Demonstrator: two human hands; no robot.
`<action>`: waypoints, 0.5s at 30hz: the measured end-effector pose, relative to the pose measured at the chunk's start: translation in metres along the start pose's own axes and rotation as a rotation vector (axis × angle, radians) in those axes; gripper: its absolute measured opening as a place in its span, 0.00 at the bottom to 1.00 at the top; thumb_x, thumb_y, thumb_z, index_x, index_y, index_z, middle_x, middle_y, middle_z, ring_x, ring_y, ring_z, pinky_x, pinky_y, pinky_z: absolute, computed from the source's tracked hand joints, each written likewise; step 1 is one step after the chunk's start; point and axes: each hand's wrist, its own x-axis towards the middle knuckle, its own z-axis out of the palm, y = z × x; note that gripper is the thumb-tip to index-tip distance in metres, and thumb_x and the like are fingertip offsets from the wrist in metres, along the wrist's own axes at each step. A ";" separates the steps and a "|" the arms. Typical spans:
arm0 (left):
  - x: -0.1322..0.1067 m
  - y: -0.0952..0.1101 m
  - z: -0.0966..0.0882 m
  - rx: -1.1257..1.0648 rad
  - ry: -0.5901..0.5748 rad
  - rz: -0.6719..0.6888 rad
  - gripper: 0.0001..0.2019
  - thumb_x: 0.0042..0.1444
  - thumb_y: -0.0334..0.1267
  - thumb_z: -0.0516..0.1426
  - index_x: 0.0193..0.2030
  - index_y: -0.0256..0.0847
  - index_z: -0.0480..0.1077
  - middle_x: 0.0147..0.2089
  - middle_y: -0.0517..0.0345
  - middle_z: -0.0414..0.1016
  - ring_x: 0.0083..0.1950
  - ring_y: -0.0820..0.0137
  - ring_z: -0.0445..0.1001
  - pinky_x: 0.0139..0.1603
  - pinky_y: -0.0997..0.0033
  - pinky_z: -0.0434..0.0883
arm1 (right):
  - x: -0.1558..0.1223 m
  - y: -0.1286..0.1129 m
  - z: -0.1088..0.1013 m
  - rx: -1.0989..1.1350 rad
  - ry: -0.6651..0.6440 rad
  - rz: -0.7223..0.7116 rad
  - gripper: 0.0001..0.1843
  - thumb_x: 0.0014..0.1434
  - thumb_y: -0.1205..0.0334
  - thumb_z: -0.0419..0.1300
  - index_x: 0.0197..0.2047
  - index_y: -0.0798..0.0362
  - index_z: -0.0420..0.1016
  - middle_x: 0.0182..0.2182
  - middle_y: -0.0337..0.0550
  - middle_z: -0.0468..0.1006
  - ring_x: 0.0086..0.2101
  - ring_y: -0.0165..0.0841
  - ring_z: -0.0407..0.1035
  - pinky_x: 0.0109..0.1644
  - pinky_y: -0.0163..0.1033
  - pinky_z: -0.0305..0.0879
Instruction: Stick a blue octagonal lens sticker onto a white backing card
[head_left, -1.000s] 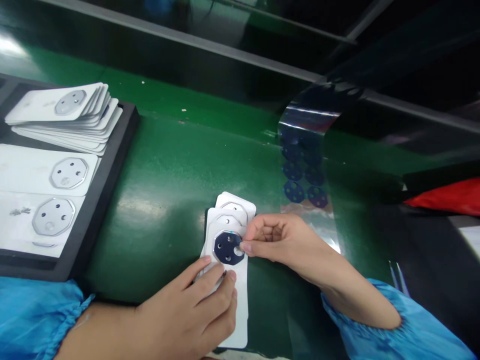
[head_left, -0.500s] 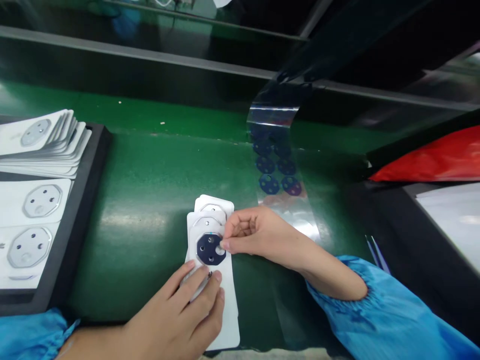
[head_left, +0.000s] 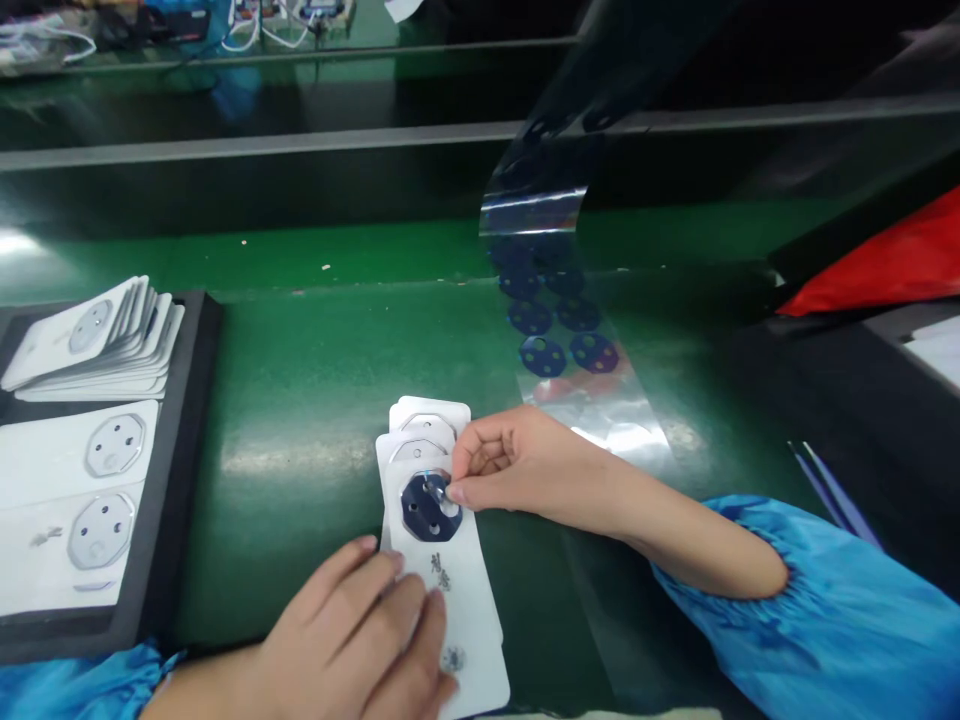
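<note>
A small stack of white cards (head_left: pixel 457 590) lies on the green table in front of me. The top card carries a dark blue octagonal sticker (head_left: pixel 430 507) with holes. My right hand (head_left: pixel 517 462) pinches the sticker's right edge with thumb and forefinger. My left hand (head_left: pixel 360 635) lies flat on the lower end of the top card and holds it down. A clear film strip (head_left: pixel 555 330) with several more blue octagonal stickers runs from behind my right hand toward the back.
A black tray (head_left: pixel 184 470) at the left holds white cards with silver octagonal plates (head_left: pixel 101 530) and a fanned stack (head_left: pixel 105 340). Tweezers (head_left: pixel 832 490) lie at the right. A red object (head_left: pixel 892 265) sits at the far right. A metal rail crosses the back.
My left hand slid down the card toward me, uncovering printed marks below the sticker. My right hand stays pinched at the sticker's edge. The view shifted slightly.
</note>
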 end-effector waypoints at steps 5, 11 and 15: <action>0.010 -0.022 -0.006 0.203 0.000 -0.047 0.09 0.60 0.32 0.63 0.46 0.32 0.77 0.39 0.50 0.77 0.41 0.59 0.72 0.43 0.57 0.68 | 0.001 0.000 -0.001 -0.032 0.018 -0.014 0.03 0.45 0.66 0.67 0.27 0.53 0.76 0.23 0.38 0.76 0.26 0.29 0.67 0.29 0.33 0.59; 0.014 -0.026 -0.001 0.181 -0.049 -0.085 0.10 0.60 0.32 0.62 0.48 0.32 0.77 0.40 0.49 0.76 0.42 0.58 0.72 0.42 0.57 0.67 | 0.000 -0.002 0.000 -0.040 0.038 -0.016 0.02 0.45 0.68 0.65 0.25 0.53 0.76 0.24 0.39 0.77 0.27 0.31 0.68 0.29 0.34 0.61; 0.013 -0.025 -0.002 0.177 -0.061 -0.102 0.11 0.60 0.32 0.62 0.48 0.32 0.76 0.40 0.49 0.76 0.42 0.58 0.72 0.42 0.57 0.67 | 0.001 0.000 -0.001 -0.059 0.040 -0.023 0.02 0.45 0.67 0.66 0.25 0.52 0.76 0.24 0.39 0.78 0.27 0.32 0.70 0.29 0.34 0.62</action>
